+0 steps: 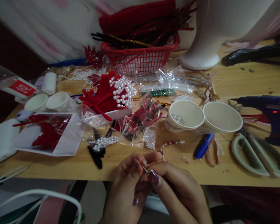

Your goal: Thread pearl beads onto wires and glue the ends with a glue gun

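Observation:
My left hand (pixel 127 183) and my right hand (pixel 177 183) meet at the table's front edge, thumbs and fingers pinched together. Between the fingertips runs a short piece of thin pale cord (pixel 145 170); a small item at the left fingertips is too small to make out. From behind my right fingers the cord leads to a strand of small red, green and white beads (pixel 175 143) on the tabletop. Just beyond my hands lie a bag of small clear beads (pixel 149 138) and black clips with white pearls (pixel 105 143).
Two paper cups (pixel 222 116) stand beyond my right hand, one holding pearls. Right of them are scissors (pixel 259 155), a blue glue gun (pixel 270 109) and a blue marker (pixel 203 146). Red plush pieces (pixel 100 96), a white box (pixel 70 137) and a red basket (pixel 140 59) lie farther back.

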### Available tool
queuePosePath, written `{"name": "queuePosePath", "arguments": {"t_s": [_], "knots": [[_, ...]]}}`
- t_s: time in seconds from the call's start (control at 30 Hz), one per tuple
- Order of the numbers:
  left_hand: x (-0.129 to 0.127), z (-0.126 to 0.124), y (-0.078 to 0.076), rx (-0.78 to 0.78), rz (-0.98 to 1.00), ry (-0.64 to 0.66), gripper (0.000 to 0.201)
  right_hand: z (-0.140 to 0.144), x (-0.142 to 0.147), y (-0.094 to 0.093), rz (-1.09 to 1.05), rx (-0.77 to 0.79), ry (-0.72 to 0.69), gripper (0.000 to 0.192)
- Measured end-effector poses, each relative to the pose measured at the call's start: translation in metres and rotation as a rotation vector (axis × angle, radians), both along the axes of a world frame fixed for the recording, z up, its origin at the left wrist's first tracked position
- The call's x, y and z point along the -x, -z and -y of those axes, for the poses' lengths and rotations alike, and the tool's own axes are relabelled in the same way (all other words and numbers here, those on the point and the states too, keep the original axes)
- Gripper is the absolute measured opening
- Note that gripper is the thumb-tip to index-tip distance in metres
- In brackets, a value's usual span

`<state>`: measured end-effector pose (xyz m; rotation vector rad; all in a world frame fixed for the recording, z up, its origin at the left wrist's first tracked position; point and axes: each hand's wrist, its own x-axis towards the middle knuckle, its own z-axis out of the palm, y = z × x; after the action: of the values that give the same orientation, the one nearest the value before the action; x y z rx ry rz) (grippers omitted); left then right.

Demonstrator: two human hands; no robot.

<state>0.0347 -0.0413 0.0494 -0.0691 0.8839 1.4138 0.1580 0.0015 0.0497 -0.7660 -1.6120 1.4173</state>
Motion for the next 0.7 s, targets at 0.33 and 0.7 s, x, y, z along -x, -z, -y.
{"name": "queuePosePath", "arguments": {"t_s": [0.33,0.7], "knots": [[-0.0010,-0.0059,-0.0086,0.065,0.059,0.004,0.033,-0.0009,-0.0029,-0.0027,0.015,-0.008,-0.008,0.015],[-0.0014,-0.0005,-0.0057,0.064,-0.036,-0.015,0.031,-0.0036,-0.0040,-0.0032,0.054,-0.035,-0.013,0.016]]}}
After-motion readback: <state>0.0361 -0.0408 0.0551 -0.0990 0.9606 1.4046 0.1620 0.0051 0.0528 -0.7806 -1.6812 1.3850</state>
